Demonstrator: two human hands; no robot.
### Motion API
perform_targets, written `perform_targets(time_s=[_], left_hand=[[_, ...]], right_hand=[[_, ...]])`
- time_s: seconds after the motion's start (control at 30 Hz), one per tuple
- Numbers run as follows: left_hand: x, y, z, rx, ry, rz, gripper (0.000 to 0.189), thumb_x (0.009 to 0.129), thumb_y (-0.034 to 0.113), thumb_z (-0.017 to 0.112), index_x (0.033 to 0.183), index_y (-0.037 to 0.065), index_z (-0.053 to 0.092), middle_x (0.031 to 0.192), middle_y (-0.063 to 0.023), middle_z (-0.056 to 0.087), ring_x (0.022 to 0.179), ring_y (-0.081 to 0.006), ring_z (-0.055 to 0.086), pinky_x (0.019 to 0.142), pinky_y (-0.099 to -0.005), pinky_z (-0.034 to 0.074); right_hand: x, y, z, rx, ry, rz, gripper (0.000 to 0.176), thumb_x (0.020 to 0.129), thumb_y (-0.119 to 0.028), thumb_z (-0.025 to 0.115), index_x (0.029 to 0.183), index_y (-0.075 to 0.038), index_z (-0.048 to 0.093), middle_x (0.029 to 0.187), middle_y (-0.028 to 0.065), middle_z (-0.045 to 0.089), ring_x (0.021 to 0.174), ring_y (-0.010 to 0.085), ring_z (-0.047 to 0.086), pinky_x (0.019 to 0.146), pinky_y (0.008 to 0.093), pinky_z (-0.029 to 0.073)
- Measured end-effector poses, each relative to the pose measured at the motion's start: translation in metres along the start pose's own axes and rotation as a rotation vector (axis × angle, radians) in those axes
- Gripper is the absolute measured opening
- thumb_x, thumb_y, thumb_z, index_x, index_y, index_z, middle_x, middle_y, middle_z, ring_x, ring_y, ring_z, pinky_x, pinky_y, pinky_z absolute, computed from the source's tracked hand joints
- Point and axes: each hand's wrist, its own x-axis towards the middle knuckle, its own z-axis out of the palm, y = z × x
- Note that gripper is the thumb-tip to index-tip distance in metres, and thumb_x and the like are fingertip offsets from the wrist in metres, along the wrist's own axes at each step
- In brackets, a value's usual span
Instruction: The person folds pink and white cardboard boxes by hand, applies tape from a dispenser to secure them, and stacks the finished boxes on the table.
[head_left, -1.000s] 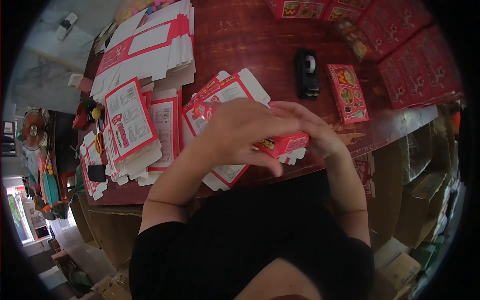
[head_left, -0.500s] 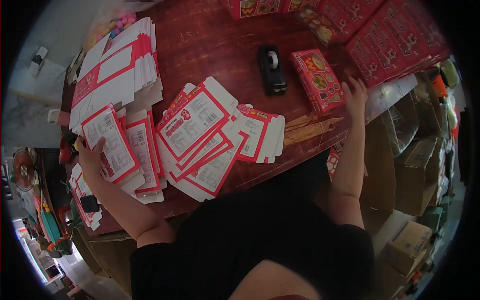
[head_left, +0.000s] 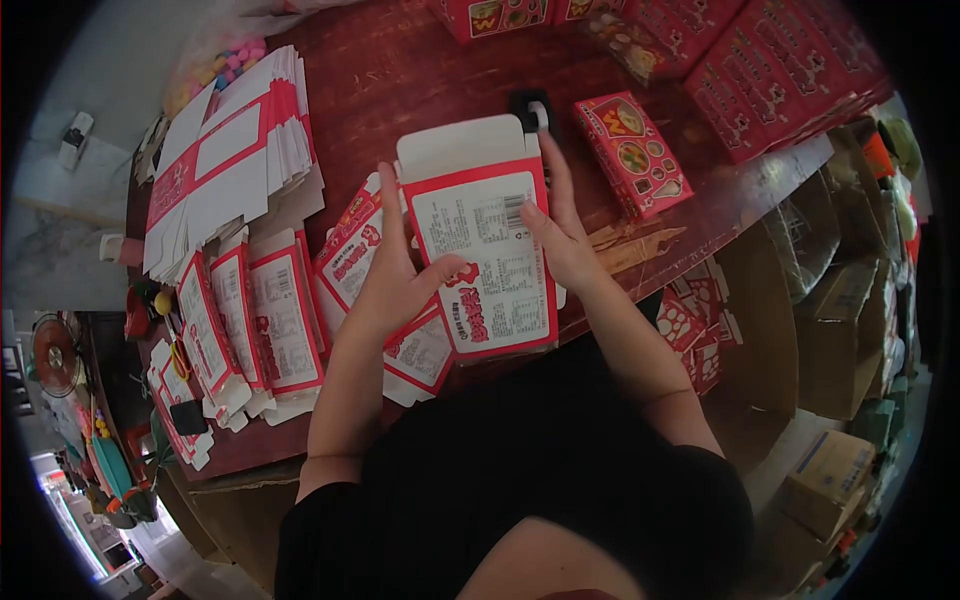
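Note:
A red-and-white cardboard box (head_left: 490, 270), its white top flap standing up and printed panel facing me, is held above the table between my two hands. My left hand (head_left: 390, 285) grips its left edge, thumb across the lower front. On the right edge is my right hand (head_left: 568, 245), with its thumb on the panel near the barcode. Underneath and to the left lie several flat box blanks (head_left: 350, 255). A closed red box (head_left: 635, 155) rests on the table to the right. The black tape dispenser (head_left: 530, 105) is partly hidden behind the held box.
Stacked white-and-red blanks (head_left: 225, 150) and leaning blanks (head_left: 285, 320) fill the table's left side. Red display cartons (head_left: 790, 75) and a clear bag (head_left: 625, 45) stand at the back right. Open brown cartons (head_left: 750, 340) line the right, beyond the table edge.
My left hand has come from the left pile and my right hand from beside the closed red box. Both now hold a box at the middle.

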Motion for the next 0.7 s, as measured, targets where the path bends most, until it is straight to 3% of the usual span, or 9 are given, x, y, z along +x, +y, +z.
perform_targets(time_s=[0.03,0.17,0.2,0.27,0.3,0.4,0.5,0.6,0.7], left_hand=[[0.003,-0.008,0.002,0.033,-0.04,0.044,0.101,0.077,0.005,0.066,0.143,0.011,-0.01,0.124,-0.0205,0.047,0.109,-0.0243,0.053,0.09,-0.0352,0.045],[0.012,-0.023,0.006,-0.144,-0.188,-0.115,0.075,0.077,0.009,0.068,0.136,0.007,0.021,0.113,-0.016,0.053,0.102,-0.0218,0.056,0.088,-0.0335,0.045],[0.014,-0.029,0.008,-0.196,-0.148,-0.167,0.067,0.078,0.01,0.067,0.131,0.006,0.026,0.11,-0.0147,0.053,0.1,-0.0209,0.055,0.086,-0.0326,0.045],[0.017,-0.049,0.016,-0.298,-0.064,-0.271,0.051,0.081,0.011,0.065,0.122,0.005,0.035,0.104,-0.0119,0.054,0.094,-0.0192,0.055,0.083,-0.0308,0.046],[0.014,-0.059,0.026,-0.281,0.036,-0.173,0.035,0.084,0.013,0.062,0.111,0.002,0.043,0.095,-0.0087,0.054,0.086,-0.0154,0.055,0.078,-0.0278,0.045],[0.015,-0.049,0.05,-0.092,0.436,0.151,0.026,0.085,0.014,0.062,0.101,0.001,0.046,0.094,-0.0085,0.057,0.084,-0.0136,0.056,0.078,-0.0258,0.045],[0.013,-0.052,0.051,-0.26,0.381,0.207,0.027,0.084,0.013,0.063,0.103,0.001,0.046,0.093,-0.0086,0.06,0.083,-0.0125,0.057,0.078,-0.0241,0.044],[0.016,-0.057,0.033,-0.372,0.253,-0.021,0.028,0.082,0.01,0.065,0.102,0.001,0.048,0.095,-0.0095,0.062,0.084,-0.0132,0.058,0.078,-0.0242,0.044],[0.024,-0.029,0.029,-0.291,0.304,-0.133,0.014,0.083,0.008,0.064,0.09,0.0,0.055,0.092,-0.0079,0.064,0.079,-0.0111,0.058,0.071,-0.022,0.046]], right_hand=[[-0.002,0.005,-0.003,0.034,-0.006,0.066,0.062,0.093,-0.021,0.049,0.142,-0.016,0.011,0.129,0.0151,0.04,0.114,0.0196,0.044,0.095,0.0328,0.037],[-0.01,0.018,-0.013,0.071,-0.022,0.299,0.041,0.094,-0.023,0.046,0.13,-0.011,0.031,0.123,0.0106,0.043,0.111,0.0171,0.045,0.093,0.0307,0.038],[-0.012,0.023,-0.014,0.058,-0.022,0.35,0.037,0.094,-0.024,0.045,0.127,-0.01,0.035,0.123,0.0094,0.043,0.111,0.0166,0.044,0.093,0.0303,0.037],[-0.013,0.057,-0.014,-0.044,0.045,0.136,0.029,0.092,-0.018,0.05,0.118,-0.008,0.043,0.114,0.0078,0.048,0.103,0.0151,0.048,0.089,0.0275,0.04],[-0.013,0.061,-0.013,-0.028,0.091,0.091,0.026,0.09,-0.015,0.053,0.114,-0.008,0.046,0.111,0.0072,0.05,0.101,0.0147,0.05,0.087,0.0266,0.04],[-0.012,0.055,-0.005,0.15,0.246,0.08,0.021,0.086,-0.01,0.059,0.105,-0.006,0.052,0.105,0.0055,0.054,0.096,0.0139,0.052,0.085,0.025,0.041],[-0.009,0.045,-0.002,0.21,0.257,0.07,0.022,0.083,-0.007,0.063,0.103,-0.005,0.054,0.099,0.0045,0.056,0.095,0.0125,0.052,0.085,0.0248,0.041],[-0.007,0.068,-0.01,-0.022,0.175,-0.012,0.019,0.082,-0.007,0.064,0.098,-0.003,0.056,0.093,0.0032,0.057,0.09,0.0092,0.052,0.079,0.0224,0.043],[-0.001,0.03,0.009,0.124,0.349,0.227,0.016,0.082,-0.009,0.064,0.095,-0.002,0.058,0.09,0.0024,0.058,0.081,0.0064,0.053,0.069,0.0199,0.043]])
